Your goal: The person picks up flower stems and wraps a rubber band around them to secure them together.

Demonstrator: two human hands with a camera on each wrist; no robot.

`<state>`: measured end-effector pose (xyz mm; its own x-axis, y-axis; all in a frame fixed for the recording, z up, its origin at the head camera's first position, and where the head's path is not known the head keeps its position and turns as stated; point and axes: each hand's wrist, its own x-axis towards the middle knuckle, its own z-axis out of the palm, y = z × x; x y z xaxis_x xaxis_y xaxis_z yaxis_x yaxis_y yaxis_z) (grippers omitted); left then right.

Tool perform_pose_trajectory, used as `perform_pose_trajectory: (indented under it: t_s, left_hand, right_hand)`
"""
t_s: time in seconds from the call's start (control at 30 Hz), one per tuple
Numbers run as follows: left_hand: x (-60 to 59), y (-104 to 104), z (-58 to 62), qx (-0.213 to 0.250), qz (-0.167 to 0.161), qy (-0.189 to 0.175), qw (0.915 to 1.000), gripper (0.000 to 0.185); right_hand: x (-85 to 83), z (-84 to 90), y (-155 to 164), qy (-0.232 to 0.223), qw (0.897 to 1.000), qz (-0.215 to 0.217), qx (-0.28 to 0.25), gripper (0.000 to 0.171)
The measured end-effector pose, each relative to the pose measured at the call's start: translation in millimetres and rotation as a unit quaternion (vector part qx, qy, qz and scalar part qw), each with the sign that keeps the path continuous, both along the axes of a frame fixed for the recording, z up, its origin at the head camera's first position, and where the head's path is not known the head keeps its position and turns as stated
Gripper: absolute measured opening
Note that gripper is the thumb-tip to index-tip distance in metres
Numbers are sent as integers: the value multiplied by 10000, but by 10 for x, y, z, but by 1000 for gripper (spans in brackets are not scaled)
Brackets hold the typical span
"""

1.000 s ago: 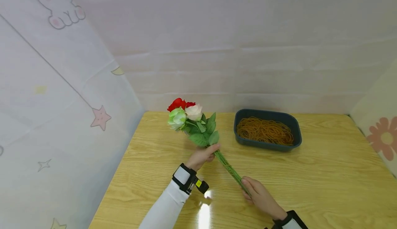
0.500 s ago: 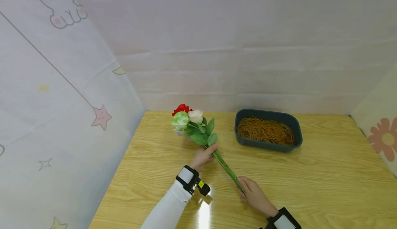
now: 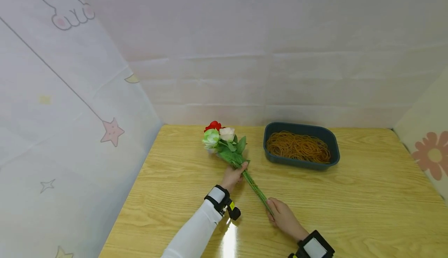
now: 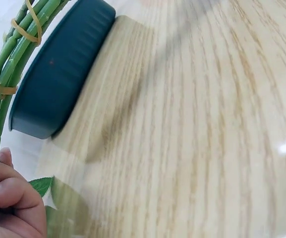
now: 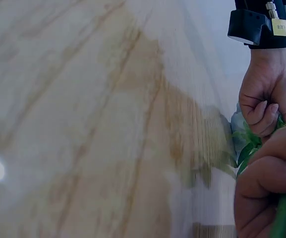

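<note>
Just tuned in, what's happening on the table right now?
A person holds a bunch of artificial roses over a wooden table. The left hand grips the stems just below the leaves, and the right hand grips their lower ends. Two rubber bands already wrap the stems, as the left wrist view shows. A dark tray of loose rubber bands sits to the right of the flowers.
</note>
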<state>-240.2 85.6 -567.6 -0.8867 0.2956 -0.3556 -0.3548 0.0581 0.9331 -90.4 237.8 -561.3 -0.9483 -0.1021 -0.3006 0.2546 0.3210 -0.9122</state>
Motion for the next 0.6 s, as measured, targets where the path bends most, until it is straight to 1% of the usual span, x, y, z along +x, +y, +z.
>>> perform_pose_trajectory:
  t_s: [0.13, 0.23, 0.37, 0.4, 0.5, 0.6]
  left_hand:
    - [-18, 24, -43, -388, -25, 49, 9992, 32]
    - [-25, 21, -69, -612, -118, 67, 9980, 36]
    - [-27, -6, -85, -709, -300, 89, 9970, 44]
    - [-20, -15, -80, -681, -368, 181, 9968, 46]
    - [-14, -26, -78, -713, -435, 217, 9963, 48]
    - [-6, -21, -66, -819, -411, 23, 9958, 49]
  right_hand:
    - [-1, -24, 17, 89, 9995, 163, 260, 40]
    - [6, -27, 29, 371, 9964, 283, 710, 40]
    - [11, -12, 55, 801, 9853, 387, 1457, 32]
    - [12, -4, 63, 878, 9821, 433, 1610, 30]
    - [22, 2, 92, 1072, 9753, 571, 1843, 27]
    - [32, 6, 118, 1158, 9708, 690, 1983, 28]
